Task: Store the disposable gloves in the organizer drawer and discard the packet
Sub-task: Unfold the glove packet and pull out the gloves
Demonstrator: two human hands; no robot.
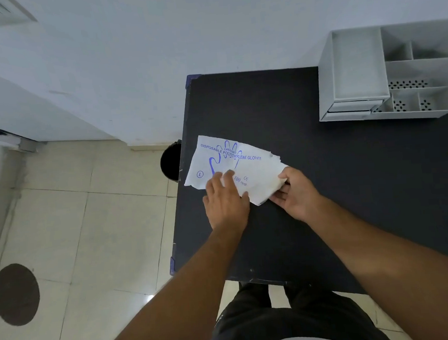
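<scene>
A white packet of disposable gloves (243,163) with blue print lies flat near the left edge of the black table (313,189). My left hand (226,200) rests flat on the packet's near edge, pressing it down. My right hand (295,192) pinches the packet's right end between thumb and fingers. The grey desk organizer (395,73) stands at the table's far right corner, its small drawer (354,106) low on the front left, shut or nearly so.
A black waste bin (171,162) stands on the tiled floor just left of the table, partly hidden by the table edge. A round dark mat (15,295) lies on the floor at the far left. White walls run behind the table.
</scene>
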